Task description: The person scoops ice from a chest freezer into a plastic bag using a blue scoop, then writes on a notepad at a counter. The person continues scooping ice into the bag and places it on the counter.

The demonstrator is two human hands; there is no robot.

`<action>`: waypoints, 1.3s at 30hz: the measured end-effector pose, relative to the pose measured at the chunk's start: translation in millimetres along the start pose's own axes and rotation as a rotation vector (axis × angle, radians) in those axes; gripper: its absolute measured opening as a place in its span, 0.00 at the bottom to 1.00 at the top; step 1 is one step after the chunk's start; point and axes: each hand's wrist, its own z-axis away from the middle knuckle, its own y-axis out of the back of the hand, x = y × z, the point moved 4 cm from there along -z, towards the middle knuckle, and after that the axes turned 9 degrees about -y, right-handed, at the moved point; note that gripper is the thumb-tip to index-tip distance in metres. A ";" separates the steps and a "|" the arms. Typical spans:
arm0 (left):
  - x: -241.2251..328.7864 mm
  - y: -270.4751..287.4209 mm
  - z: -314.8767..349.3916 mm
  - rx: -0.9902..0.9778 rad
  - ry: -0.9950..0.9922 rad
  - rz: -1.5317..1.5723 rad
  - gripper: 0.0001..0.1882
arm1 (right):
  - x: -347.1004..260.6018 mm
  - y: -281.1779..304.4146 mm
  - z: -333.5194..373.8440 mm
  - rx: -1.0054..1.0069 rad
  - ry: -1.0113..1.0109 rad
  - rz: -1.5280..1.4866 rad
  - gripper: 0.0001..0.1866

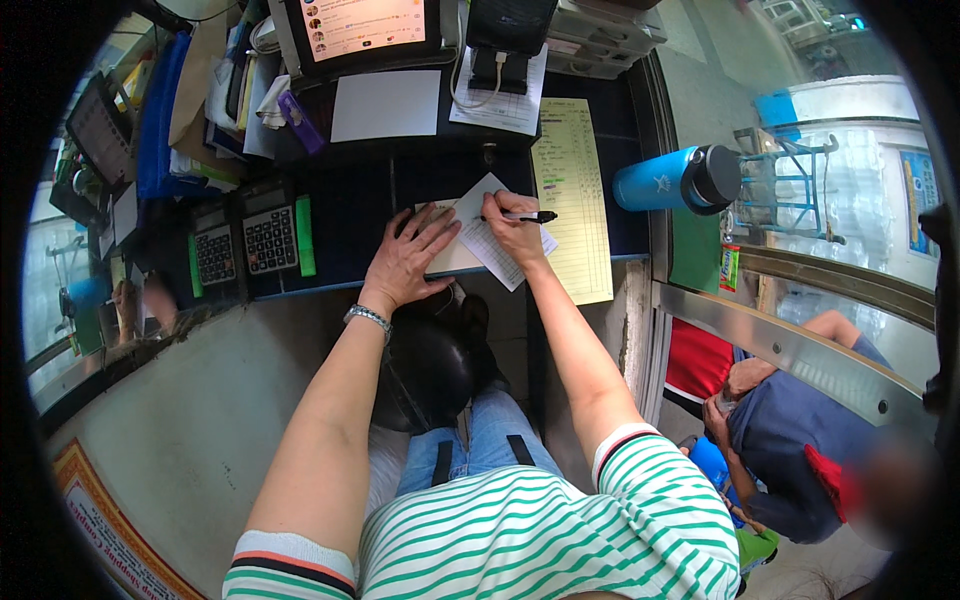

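Observation:
My right hand grips a black pen, its tip end hidden by the fingers, over a small white slip with printed lines. The slip lies tilted on the dark desk, partly over a cream sheet. Flat on that cream sheet rests my left hand, fingers spread and nothing in it. A silvery bracelet circles my left wrist. Just right of my right hand, a long yellow sheet with ruled columns and handwriting reaches over the desk's front edge.
A blue bottle with a black lid lies or leans at the right. On the left are a calculator, a green strip and upright folders. A lit screen stands behind a white sheet. Beyond the right-hand rail sits another person.

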 end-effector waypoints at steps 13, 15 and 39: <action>0.8 -1.5 -0.6 -0.031 0.006 -0.020 0.48 | -4.2 2.6 1.0 0.034 -0.001 0.067 0.20; 0.5 -2.5 -0.5 -0.045 0.018 -0.022 0.48 | -4.1 2.6 0.7 0.037 0.005 0.069 0.20; -0.2 -5.2 0.8 -0.044 0.019 -0.045 0.48 | 3.3 5.4 1.2 0.107 0.011 0.046 0.21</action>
